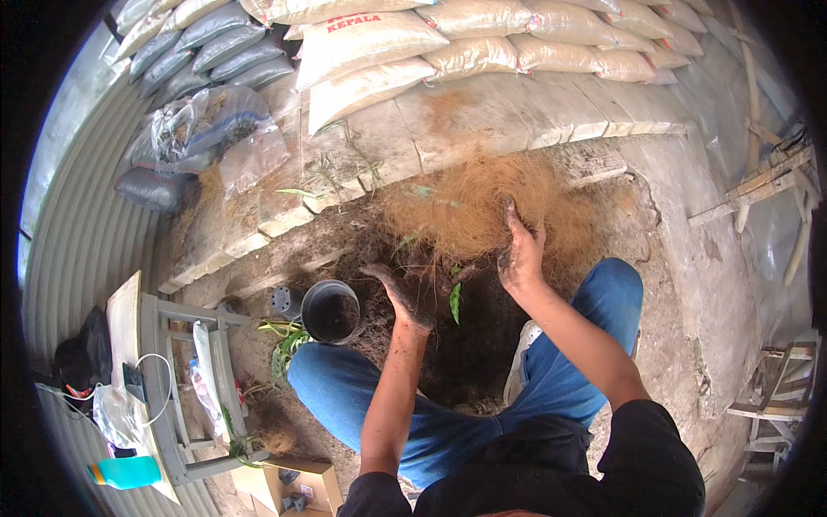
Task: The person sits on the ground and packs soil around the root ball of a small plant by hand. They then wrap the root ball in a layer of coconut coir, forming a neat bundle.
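A large heap of brown coconut fibre (491, 202) lies on the ground in front of me. My right hand (522, 252), smudged with soil, rests against its near right side with thumb and fingers apart. My left hand (401, 297) is coated in dark soil, its fingers stretched out toward the upper left, holding nothing I can see. Between the hands, a small plant with a long green leaf (455, 302) and thin stringy roots lies over dark soil (469, 358). Just left of my left hand stands a round black pot (332, 312) with dark soil inside.
A smaller grey pot (286, 302) and leafy plants (289, 349) sit by my left knee. Further left stands a wooden bench (181, 379) with a teal bottle (127, 472); an open cardboard box (323, 487) is below. Stacked filled sacks (370, 52) line the far side.
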A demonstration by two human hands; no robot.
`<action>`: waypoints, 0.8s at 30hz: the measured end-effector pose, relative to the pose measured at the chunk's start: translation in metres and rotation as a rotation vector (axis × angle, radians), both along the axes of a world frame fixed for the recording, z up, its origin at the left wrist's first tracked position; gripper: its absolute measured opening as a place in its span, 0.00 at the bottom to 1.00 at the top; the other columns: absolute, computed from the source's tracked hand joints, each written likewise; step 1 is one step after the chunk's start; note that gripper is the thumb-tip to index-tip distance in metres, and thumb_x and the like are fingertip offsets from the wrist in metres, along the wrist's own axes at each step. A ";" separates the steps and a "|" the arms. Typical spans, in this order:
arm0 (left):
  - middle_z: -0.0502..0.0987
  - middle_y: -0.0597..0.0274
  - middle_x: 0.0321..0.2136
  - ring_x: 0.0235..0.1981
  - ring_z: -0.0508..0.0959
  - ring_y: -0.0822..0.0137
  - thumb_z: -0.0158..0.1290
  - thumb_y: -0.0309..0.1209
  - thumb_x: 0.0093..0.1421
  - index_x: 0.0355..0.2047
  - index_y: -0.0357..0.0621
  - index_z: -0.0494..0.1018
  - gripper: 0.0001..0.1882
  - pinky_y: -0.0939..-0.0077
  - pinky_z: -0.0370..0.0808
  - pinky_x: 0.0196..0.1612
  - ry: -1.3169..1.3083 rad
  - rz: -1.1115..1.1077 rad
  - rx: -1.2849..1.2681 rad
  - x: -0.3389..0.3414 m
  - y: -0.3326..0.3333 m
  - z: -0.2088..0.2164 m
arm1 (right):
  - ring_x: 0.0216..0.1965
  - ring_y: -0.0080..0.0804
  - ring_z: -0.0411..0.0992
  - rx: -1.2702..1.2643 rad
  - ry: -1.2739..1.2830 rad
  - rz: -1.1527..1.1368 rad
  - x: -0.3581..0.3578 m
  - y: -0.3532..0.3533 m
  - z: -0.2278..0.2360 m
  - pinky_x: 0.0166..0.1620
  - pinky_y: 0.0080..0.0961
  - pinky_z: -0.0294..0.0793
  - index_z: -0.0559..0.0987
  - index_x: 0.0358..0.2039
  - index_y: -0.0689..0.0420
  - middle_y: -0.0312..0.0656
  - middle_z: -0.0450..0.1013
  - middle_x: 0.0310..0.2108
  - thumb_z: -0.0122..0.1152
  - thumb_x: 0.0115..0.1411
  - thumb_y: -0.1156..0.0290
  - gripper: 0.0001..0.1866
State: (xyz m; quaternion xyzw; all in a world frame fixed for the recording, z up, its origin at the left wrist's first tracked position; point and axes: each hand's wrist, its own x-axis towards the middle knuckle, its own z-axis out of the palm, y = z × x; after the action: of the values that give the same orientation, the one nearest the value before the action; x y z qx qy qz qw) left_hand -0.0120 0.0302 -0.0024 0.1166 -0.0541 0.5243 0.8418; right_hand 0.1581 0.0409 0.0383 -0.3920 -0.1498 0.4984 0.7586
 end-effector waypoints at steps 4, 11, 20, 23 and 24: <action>0.51 0.58 0.68 0.67 0.53 0.49 0.35 0.78 0.48 0.68 0.59 0.49 0.55 0.39 0.49 0.66 -0.174 -0.023 0.010 0.014 -0.002 -0.032 | 0.64 0.35 0.56 -0.106 0.031 -0.136 -0.009 -0.005 0.005 0.66 0.37 0.51 0.46 0.67 0.60 0.48 0.57 0.63 0.61 0.61 0.71 0.41; 0.51 0.54 0.67 0.67 0.54 0.55 0.53 0.42 0.63 0.69 0.53 0.40 0.42 0.54 0.57 0.65 0.795 0.191 0.018 0.031 -0.005 -0.039 | 0.64 0.37 0.56 -0.086 0.086 -0.091 -0.015 -0.009 -0.008 0.66 0.36 0.52 0.43 0.67 0.63 0.51 0.55 0.63 0.59 0.61 0.75 0.42; 0.74 0.55 0.44 0.40 0.77 0.66 0.58 0.22 0.58 0.59 0.39 0.58 0.30 0.74 0.77 0.40 0.903 0.602 -0.294 -0.003 0.017 0.003 | 0.61 0.32 0.60 -0.207 -0.178 0.329 -0.027 -0.027 -0.026 0.63 0.30 0.59 0.59 0.62 0.64 0.45 0.64 0.58 0.61 0.62 0.64 0.33; 0.75 0.55 0.43 0.39 0.77 0.68 0.60 0.22 0.56 0.57 0.36 0.59 0.30 0.76 0.76 0.39 1.000 0.627 -0.167 -0.020 0.021 -0.001 | 0.57 0.31 0.64 -0.529 -0.275 0.273 -0.018 -0.009 -0.013 0.59 0.30 0.62 0.61 0.60 0.68 0.47 0.67 0.55 0.56 0.64 0.53 0.35; 0.74 0.55 0.43 0.39 0.77 0.67 0.60 0.23 0.56 0.57 0.36 0.59 0.30 0.75 0.76 0.39 1.035 0.587 -0.157 -0.023 0.021 -0.001 | 0.53 0.29 0.65 -0.446 -0.342 0.329 -0.008 -0.005 -0.014 0.55 0.29 0.63 0.65 0.57 0.67 0.45 0.69 0.52 0.57 0.64 0.53 0.32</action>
State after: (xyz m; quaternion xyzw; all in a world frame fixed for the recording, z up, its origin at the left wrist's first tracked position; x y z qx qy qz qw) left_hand -0.0348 0.0516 -0.0030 0.3044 0.4360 0.6125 0.5849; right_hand 0.1505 0.0358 0.0241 -0.5972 -0.2235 0.5616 0.5272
